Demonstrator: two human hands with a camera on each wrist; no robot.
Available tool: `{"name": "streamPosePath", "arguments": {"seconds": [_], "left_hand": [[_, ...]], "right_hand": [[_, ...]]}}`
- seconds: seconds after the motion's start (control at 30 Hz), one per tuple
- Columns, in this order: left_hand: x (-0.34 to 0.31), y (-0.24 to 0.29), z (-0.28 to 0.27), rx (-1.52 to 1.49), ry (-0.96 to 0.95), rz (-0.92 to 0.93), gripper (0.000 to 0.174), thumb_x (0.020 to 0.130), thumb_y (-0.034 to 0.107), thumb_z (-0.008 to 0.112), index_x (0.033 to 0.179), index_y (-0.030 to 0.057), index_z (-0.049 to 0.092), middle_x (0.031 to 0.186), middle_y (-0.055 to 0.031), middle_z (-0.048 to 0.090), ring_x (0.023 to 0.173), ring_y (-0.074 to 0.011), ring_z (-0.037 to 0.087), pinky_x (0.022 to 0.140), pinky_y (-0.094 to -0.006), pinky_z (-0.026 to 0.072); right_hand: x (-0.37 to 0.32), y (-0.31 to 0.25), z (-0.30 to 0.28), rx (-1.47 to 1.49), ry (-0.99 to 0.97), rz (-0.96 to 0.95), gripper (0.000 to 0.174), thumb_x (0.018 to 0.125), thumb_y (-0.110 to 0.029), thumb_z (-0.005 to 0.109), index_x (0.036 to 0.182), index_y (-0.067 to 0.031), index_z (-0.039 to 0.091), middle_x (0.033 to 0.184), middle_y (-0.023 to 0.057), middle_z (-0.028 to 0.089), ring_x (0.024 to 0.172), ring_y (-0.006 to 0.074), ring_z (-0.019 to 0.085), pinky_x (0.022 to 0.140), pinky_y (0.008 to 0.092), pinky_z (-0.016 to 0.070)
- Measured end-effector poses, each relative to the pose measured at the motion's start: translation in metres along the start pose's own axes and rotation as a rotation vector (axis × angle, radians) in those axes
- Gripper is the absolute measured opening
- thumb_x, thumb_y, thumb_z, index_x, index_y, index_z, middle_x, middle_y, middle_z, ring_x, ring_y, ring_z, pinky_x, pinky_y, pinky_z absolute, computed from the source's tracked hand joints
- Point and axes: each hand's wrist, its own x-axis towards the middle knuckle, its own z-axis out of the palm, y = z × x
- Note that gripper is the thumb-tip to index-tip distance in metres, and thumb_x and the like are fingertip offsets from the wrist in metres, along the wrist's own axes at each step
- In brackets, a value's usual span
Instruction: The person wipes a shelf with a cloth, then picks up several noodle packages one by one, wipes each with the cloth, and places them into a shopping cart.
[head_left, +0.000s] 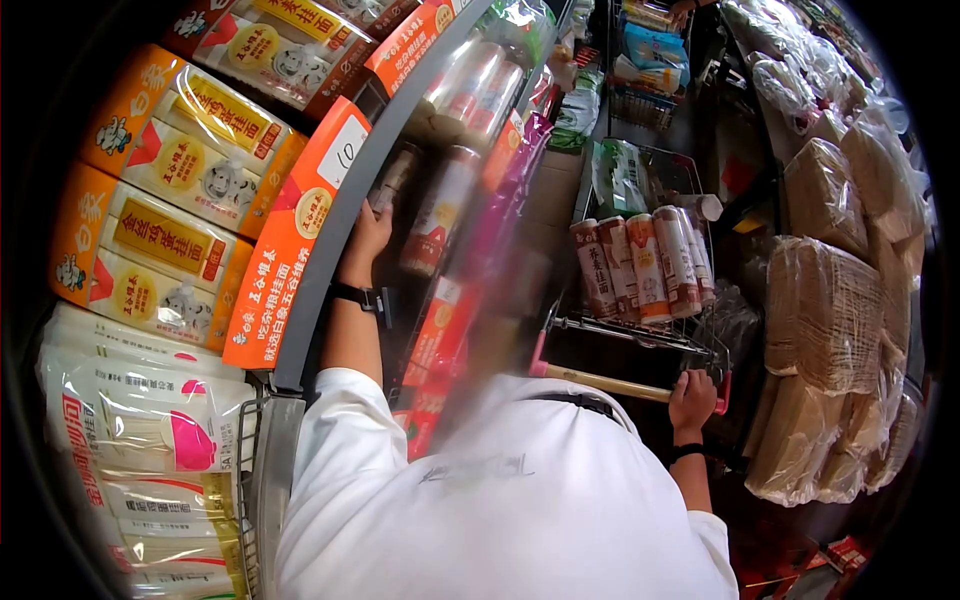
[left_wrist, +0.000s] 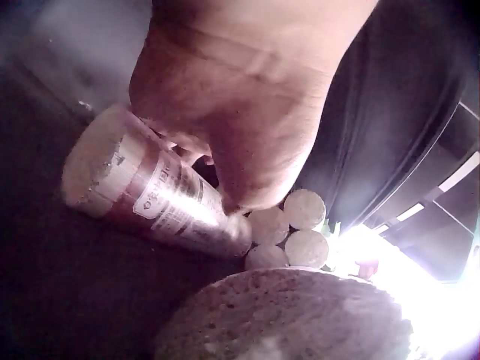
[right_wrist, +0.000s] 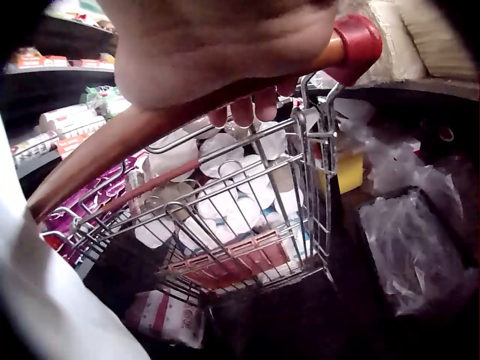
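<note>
My left hand (head_left: 368, 235) reaches into the shelf and grips a wrapped noodle roll (head_left: 397, 178). In the left wrist view the hand (left_wrist: 232, 112) is over that roll (left_wrist: 172, 195), thumb against its near side and fingers partly hidden behind it. Another noodle roll (head_left: 440, 212) lies beside it on the shelf. My right hand (head_left: 692, 402) holds the cart handle (head_left: 610, 385); in the right wrist view, the fingers of this hand (right_wrist: 225, 52) curl over the bar (right_wrist: 112, 154). Several noodle rolls (head_left: 648, 262) stand in the cart.
Packed noodles (head_left: 180, 225) fill the shelf at left, behind an orange price strip (head_left: 300, 220). Round roll ends (left_wrist: 306, 208) show deeper in the shelf. Plastic-wrapped brown bundles (head_left: 825, 310) are stacked to the right of the cart (head_left: 700, 350). Another person's hand (head_left: 682, 8) shows at the top.
</note>
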Motion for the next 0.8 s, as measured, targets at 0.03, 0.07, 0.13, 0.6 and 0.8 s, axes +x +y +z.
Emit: {"name": "streamPosePath", "arguments": {"seconds": [0.03,0.07,0.13,0.6,0.8], "left_hand": [[-0.002,0.006,-0.001,0.004,-0.048,-0.049,0.092,0.088,0.025,0.073,0.159,0.0078,0.018,0.147,-0.0316,0.046,0.133,-0.0476,0.048,0.110,-0.0479,0.0413],[0.000,0.013,-0.004,0.015,-0.065,-0.066,0.097,0.083,0.025,0.077,0.159,0.0072,0.020,0.146,-0.0313,0.048,0.132,-0.0475,0.049,0.109,-0.0473,0.0423],[0.004,0.006,0.004,0.029,-0.066,-0.061,0.102,0.075,0.023,0.082,0.157,0.0066,0.023,0.143,-0.0308,0.050,0.131,-0.0470,0.050,0.108,-0.0465,0.0436],[-0.015,0.048,-0.101,-1.379,-0.249,-0.808,0.054,0.092,0.033,0.072,0.130,-0.0009,0.054,0.108,-0.0167,0.068,0.093,-0.0311,0.070,0.078,-0.0441,0.0606],[-0.064,0.152,-0.166,-1.470,-0.445,-0.743,0.049,0.097,0.039,0.065,0.123,-0.0026,0.061,0.104,-0.0169,0.071,0.090,-0.0252,0.072,0.076,-0.0370,0.0602]], "right_hand": [[0.001,-0.001,0.000,-0.001,-0.010,0.013,0.016,0.094,-0.018,0.055,0.086,-0.0073,0.064,0.087,0.0093,0.062,0.083,0.0342,0.059,0.071,0.0461,0.0448],[0.000,-0.001,0.000,0.004,-0.001,0.011,0.016,0.095,-0.018,0.055,0.085,-0.0074,0.063,0.086,0.0091,0.062,0.083,0.0336,0.059,0.072,0.0457,0.0446],[0.002,-0.002,0.001,0.015,0.023,0.003,0.017,0.095,-0.017,0.055,0.084,-0.0075,0.062,0.084,0.0087,0.060,0.083,0.0325,0.059,0.072,0.0450,0.0442],[0.001,0.001,-0.003,0.054,0.057,0.030,0.013,0.091,-0.019,0.060,0.083,-0.0086,0.063,0.085,0.0083,0.061,0.082,0.0319,0.060,0.072,0.0446,0.0449],[0.004,0.005,-0.006,0.087,0.005,-0.024,0.017,0.091,-0.021,0.060,0.080,-0.0096,0.064,0.083,0.0075,0.062,0.079,0.0315,0.061,0.068,0.0453,0.0461]]}}
